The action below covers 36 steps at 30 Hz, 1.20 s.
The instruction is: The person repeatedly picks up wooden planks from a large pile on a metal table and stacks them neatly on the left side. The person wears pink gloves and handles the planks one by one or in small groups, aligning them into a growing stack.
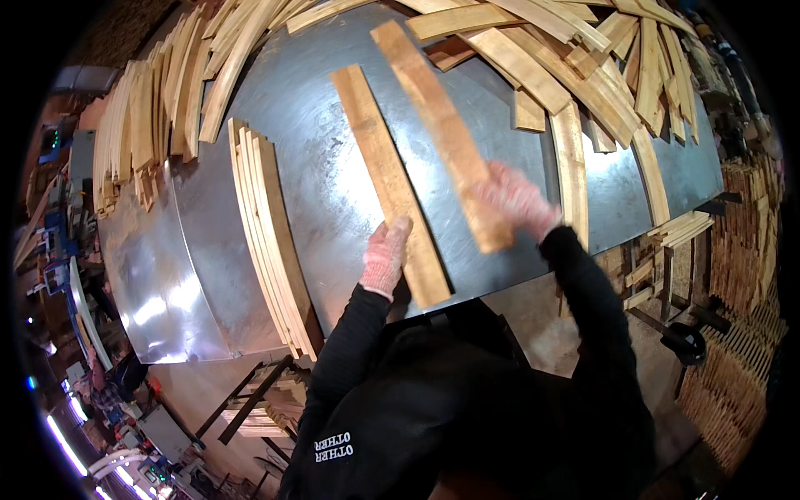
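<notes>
My left hand [387, 253], in a pinkish-white knit glove, grips the near part of a flat wooden board [377, 163] over the metal table, thumb on its upper face. To the right, my right hand [517, 198], gloved the same way and slightly blurred, is closed on a second wooden board [433, 105]. That board slants from upper left to lower right, apart from the first, and is smeared by motion. The fingers of my right hand are partly hidden. Left of both boards, a neat stack of boards [268, 233] lies along the table.
The grey metal table [308, 117] carries a loose heap of boards [533, 71] at the far right and a leaning row of boards [154, 108] at the far left. Stacked lumber [733, 358] stands beyond the right edge. A black metal frame [250, 404] is below left.
</notes>
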Tool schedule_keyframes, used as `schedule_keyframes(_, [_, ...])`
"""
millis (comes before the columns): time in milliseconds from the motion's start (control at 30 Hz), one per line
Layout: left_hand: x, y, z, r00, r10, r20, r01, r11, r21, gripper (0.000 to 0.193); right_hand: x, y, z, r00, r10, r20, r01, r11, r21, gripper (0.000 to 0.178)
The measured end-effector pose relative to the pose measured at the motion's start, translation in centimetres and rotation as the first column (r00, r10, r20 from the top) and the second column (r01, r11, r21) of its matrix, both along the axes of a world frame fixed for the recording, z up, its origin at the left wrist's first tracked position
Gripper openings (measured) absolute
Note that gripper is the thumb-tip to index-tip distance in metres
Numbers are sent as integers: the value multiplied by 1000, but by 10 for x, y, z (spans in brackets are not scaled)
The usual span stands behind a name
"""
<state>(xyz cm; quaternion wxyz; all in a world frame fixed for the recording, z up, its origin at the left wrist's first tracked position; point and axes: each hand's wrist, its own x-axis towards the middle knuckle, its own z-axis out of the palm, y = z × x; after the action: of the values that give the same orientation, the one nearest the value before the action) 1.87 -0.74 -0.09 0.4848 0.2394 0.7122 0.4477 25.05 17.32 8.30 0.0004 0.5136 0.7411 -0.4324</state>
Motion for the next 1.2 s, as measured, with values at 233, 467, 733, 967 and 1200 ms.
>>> schedule_keyframes(233, [33,37,22,817,191,544,-199,979,-44,44,51,-31,-28,807,-480,344,115,700,705,94])
schedule_keyframes(467, [0,19,44,992,42,-122,-59,989,-139,40,158,-100,2,742,-426,517,410,899,152,93])
schedule_keyframes(733, [-51,-63,96,670,-46,-741,-126,977,-174,63,151,-199,125,848,-518,-114,303,648,-698,65])
schedule_keyframes(967, [-97,-106,100,261,-207,-943,-144,957,-250,69,-8,-74,20,628,-491,-604,-240,617,-750,64])
schedule_keyframes(1200, [-53,-87,108,965,138,-224,-123,989,78,76,-141,-87,-41,545,-693,-473,-399,282,-873,56])
